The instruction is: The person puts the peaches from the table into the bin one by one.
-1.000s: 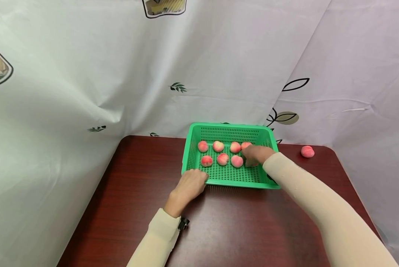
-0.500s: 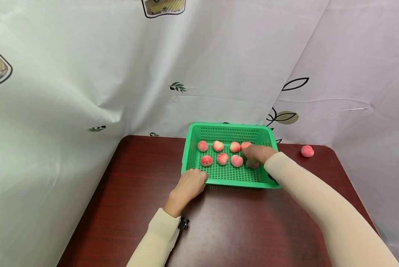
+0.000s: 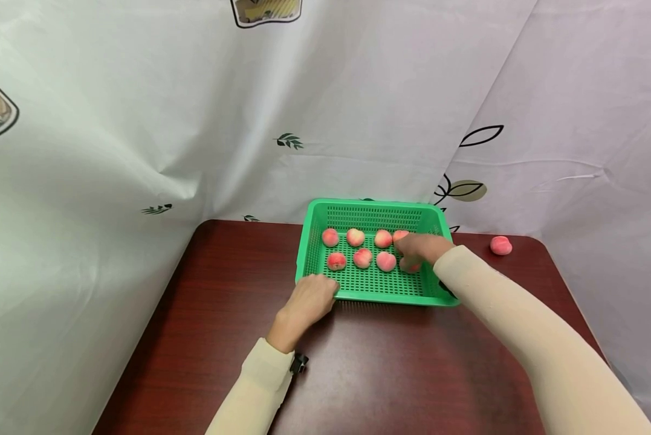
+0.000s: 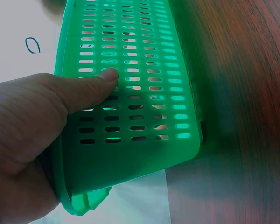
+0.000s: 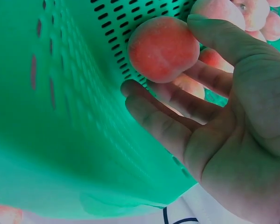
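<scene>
A green slotted plastic basket [image 3: 396, 299] holds several pink-red peaches in two rough rows. My left hand [image 3: 313, 297] grips its near-left rim. In the left wrist view the thumb [image 4: 95, 86] lies along the outer wall, while the other fingers are hidden behind the rim. Inside the basket's right part is my right hand [image 3: 420, 249], which holds a peach [image 5: 163, 49] between the thumb and fingers, low over the slotted floor. The ring and little fingers stand loosely apart from that peach. Other peaches [image 5: 219, 14] lie just beyond the thumb.
One loose peach [image 3: 501, 245] sits outside the basket at the table's back right corner. The dark red-brown table [image 3: 401, 368] meets pale printed sheeting [image 3: 369, 109] at the back and along the sides.
My right hand and sleeve have shifted slightly to the right within the basket. The left hand, the basket and the other peaches stay as they were.
</scene>
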`<state>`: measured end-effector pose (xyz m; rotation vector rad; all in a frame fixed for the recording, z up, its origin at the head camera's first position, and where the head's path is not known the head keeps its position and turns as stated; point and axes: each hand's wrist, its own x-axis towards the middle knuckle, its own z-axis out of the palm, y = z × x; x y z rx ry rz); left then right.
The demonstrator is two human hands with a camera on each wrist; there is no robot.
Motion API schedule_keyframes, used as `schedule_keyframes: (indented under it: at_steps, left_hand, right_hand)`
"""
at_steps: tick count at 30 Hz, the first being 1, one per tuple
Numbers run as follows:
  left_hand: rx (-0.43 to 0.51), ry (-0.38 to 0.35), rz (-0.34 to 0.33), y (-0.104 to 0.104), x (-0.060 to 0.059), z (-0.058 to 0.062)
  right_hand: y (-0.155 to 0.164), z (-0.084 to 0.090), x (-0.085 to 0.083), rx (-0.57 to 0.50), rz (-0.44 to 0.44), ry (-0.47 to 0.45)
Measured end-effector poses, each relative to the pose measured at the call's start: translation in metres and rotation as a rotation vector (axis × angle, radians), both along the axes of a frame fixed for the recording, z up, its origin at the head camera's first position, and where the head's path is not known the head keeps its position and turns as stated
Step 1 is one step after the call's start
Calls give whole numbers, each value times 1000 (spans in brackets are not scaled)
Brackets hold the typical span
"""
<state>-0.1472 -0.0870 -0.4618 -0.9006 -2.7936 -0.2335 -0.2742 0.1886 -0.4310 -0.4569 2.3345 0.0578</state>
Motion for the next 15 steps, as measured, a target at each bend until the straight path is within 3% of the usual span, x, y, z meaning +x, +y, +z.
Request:
schedule_keyframes:
  at_steps: [15]
  left_hand:
    - [-3, -14, -1, 0, -1, 1]
  right_hand:
    - [-3, 28, 5, -1, 61, 57]
